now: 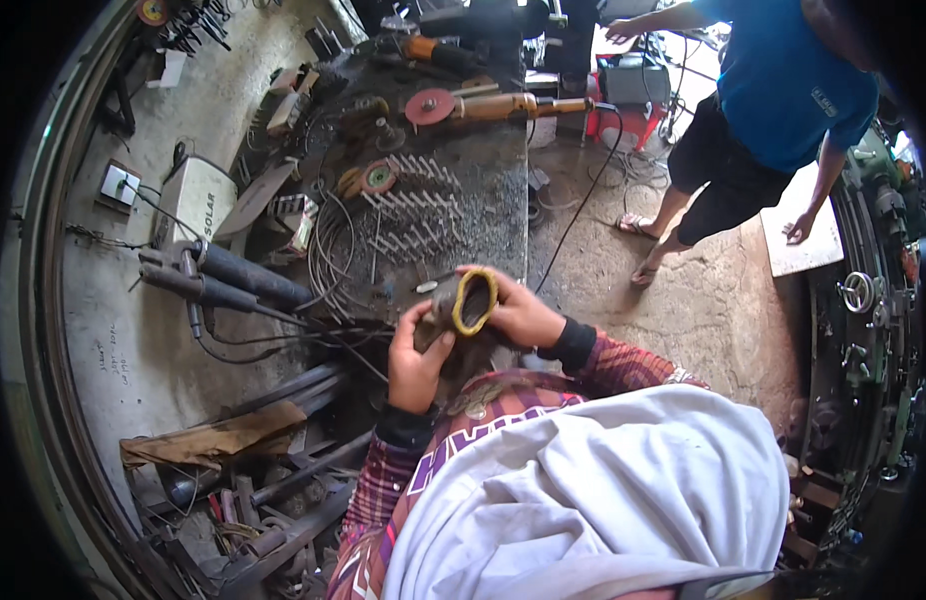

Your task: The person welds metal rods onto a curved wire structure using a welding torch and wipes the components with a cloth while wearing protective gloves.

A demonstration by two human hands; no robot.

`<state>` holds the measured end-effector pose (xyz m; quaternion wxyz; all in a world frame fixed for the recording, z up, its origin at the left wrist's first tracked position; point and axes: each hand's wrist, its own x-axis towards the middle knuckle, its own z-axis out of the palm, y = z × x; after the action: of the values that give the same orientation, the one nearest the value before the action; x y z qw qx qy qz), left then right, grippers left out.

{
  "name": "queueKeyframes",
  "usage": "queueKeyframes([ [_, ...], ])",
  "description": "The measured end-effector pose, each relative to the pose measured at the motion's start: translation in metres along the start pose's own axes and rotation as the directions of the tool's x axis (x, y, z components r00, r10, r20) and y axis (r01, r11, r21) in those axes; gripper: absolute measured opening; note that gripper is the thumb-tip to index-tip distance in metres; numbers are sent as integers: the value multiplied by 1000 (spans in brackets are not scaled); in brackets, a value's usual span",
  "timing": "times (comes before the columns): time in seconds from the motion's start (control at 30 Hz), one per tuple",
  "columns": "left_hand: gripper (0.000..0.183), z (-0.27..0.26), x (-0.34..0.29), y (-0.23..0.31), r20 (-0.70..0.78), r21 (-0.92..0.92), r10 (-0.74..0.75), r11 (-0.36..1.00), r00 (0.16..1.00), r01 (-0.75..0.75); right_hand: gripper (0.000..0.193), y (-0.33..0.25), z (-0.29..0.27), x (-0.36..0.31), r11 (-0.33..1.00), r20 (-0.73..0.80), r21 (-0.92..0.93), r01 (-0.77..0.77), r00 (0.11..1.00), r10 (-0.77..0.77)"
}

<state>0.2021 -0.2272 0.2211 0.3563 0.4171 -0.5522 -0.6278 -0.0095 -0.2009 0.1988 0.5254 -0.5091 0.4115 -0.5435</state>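
My left hand and my right hand hold a short, hollow tube-like piece between them, in front of my chest. Its open end has a yellow rim, and the inside looks dark. My left fingers and thumb wrap its near left side; my right hand grips the far right side, with part of its fingers hidden behind the piece. Beyond my hands, several thin metal rods lie in rows on the dark workbench. A small round disc is beside them.
An angle grinder with a reddish disc lies across the bench; its cord hangs off the right edge. Coiled cable and dark pipes lie left. A person in a blue shirt stands far right, near a machine with a handwheel.
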Motion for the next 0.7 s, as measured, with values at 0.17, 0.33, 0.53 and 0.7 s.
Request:
queueKeyframes([
  [0.17,39,-9,9,22,18,53,214,975,977,-215,36,1,-14,-10,985,-95,170,35,995,-19],
  [0.33,39,-38,4,37,38,-395,153,910,987,-126,37,15,-8,-17,840,-190,542,22,977,97],
  [0.53,35,-49,10,30,105,-388,91,921,990,-43,39,11,-4,-16,623,-103,775,-107,951,292],
  [0.7,34,-64,23,26,150,-341,67,940,986,-12,33,-10,-34,-22,1000,-294,25,-5,956,12],
])
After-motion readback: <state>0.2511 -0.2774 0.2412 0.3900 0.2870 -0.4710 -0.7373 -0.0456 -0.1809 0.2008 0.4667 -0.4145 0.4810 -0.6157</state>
